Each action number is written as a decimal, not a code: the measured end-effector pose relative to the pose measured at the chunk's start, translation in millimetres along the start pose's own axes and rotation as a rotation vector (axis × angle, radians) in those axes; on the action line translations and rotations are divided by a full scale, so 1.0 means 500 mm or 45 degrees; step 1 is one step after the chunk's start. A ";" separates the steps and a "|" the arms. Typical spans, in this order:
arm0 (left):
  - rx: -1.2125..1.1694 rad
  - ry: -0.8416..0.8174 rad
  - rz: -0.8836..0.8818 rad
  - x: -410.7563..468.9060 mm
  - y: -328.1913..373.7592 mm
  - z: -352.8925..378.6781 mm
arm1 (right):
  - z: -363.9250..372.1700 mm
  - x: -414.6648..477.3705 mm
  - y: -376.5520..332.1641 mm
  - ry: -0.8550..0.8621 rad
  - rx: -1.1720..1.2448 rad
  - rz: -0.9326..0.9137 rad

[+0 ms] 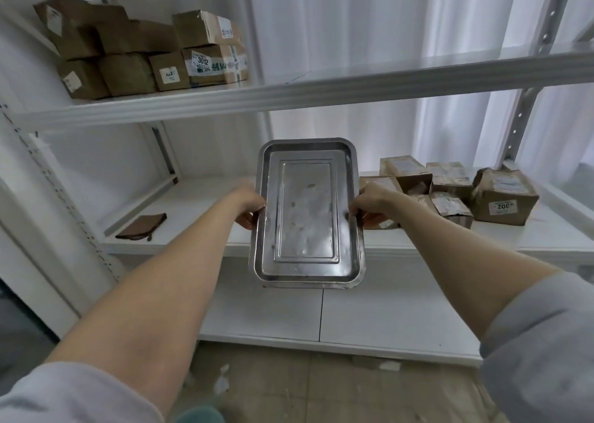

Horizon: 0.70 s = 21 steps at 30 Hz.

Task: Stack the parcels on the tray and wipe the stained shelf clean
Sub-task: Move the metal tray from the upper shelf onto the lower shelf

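Upper parcels (138,53): brown boxes packed two high at the left end of the upper shelf (353,85), labels mostly facing us. We judge these stay put for now.
Cloth (141,226): brown, folded flat, at the left front of the middle shelf (199,204). It lies well apart from the boxes, handy for the wiping step.
Left grip (249,208): fingers curled under the tray's left long rim, thumb on top, closed on it about halfway along.
Tray (307,213): steel, bare inside but for dull smears. It is carried in the air before the middle shelf, touching nothing but the two hands. Its long axis runs away from us, one short end near our body and the other toward the back of the shelf. The far end is raised, so the inside faces us.
Why held so: we judge that a hand on each long side at mid-length keeps it balanced and ready to set down.
Right grip (373,205): mirrors the left, fingers wrapped round the right long rim and clamping it.
Lower parcels (450,188): a loose cluster on the right of the middle shelf, several crumpled, none yet on the tray.
Stain: we cannot make it out from here.
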<state>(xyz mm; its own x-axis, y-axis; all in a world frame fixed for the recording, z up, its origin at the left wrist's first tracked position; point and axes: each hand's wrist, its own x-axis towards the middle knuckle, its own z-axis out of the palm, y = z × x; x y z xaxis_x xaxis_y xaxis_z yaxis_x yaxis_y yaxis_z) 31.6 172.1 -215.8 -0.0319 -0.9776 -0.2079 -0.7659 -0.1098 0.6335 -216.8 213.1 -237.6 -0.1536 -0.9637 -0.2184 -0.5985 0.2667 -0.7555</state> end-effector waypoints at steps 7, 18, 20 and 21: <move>0.070 0.021 -0.002 0.080 -0.023 0.034 | 0.035 0.069 0.028 -0.030 0.129 0.108; 0.171 0.017 0.063 0.317 -0.029 0.026 | 0.080 0.268 0.010 0.032 0.374 0.217; 0.165 0.023 0.083 0.374 -0.029 0.017 | 0.088 0.316 -0.004 0.023 0.354 0.219; 0.159 0.033 0.094 0.402 -0.028 0.011 | 0.092 0.338 -0.013 0.019 0.352 0.224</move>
<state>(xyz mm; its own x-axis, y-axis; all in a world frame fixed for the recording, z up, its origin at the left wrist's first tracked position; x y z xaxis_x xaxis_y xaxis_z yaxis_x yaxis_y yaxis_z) 32.3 -21.6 -270.6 -0.0759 -0.9867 -0.1436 -0.8359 -0.0156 0.5487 -202.8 49.0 -298.0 -0.2486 -0.9019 -0.3531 -0.3260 0.4212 -0.8464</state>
